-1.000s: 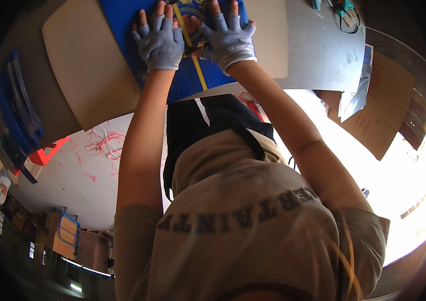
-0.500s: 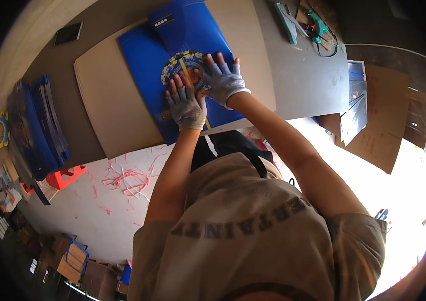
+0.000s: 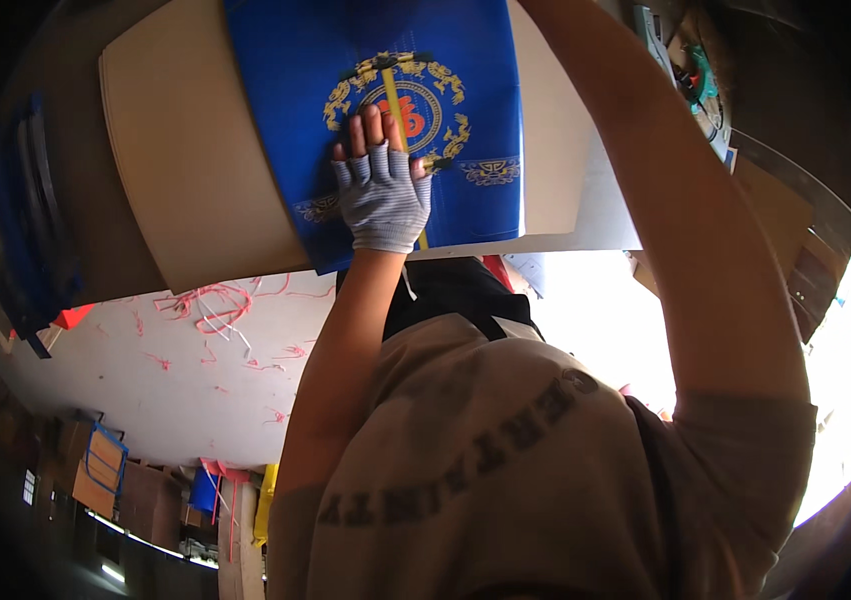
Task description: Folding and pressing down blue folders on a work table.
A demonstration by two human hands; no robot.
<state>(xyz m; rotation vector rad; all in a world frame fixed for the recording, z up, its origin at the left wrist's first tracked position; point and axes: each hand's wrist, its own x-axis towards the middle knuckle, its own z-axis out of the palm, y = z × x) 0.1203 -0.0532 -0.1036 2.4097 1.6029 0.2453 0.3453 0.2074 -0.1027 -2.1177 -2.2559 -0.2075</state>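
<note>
My left hand, in a grey fingerless-tip glove, lies flat with fingers stretched out on a blue printed packaging piece. The piece bears a gold ring of ornament with a red emblem inside. A narrow yellow strip runs down its middle and passes under my hand. Beneath the blue piece lies a large brown cardboard sheet. My right forearm reaches up and forward past the top edge of the picture, so my right hand is out of sight.
At the left stands a stack of dark blue pieces. A grey stapler-like tool and a green-handled tool lie at the far right. Pink string scraps litter the floor, with brown boxes beyond.
My right hand has left the blue piece and gone up out of view. My left hand stays flat on it. The view has shifted, bringing the blue piece nearer.
</note>
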